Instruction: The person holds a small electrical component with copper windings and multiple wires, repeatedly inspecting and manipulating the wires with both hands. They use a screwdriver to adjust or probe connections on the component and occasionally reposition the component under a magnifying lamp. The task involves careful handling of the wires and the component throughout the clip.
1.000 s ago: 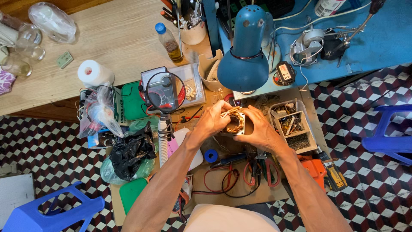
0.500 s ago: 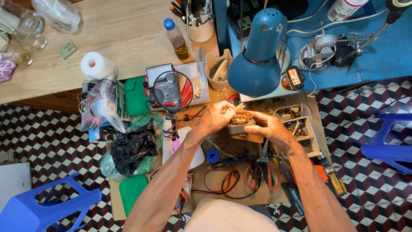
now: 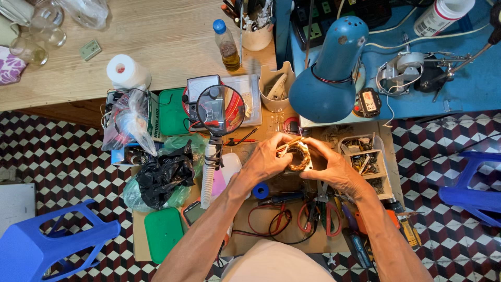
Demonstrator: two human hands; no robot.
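Both hands on a copper-wound motor stator.
The left hand (image 3: 266,162) and right hand (image 3: 331,167) have lowered the stator (image 3: 298,158) slightly toward the cardboard work mat (image 3: 261,245), fingers still grasping its rim.

Both hands, left (image 3: 266,163) and right (image 3: 334,169), cover much of the copper coil (image 3: 298,158). The parts in the tray (image 3: 367,159) are too small to tell apart. The white bottle (image 3: 441,14) is cut off by the top edge.
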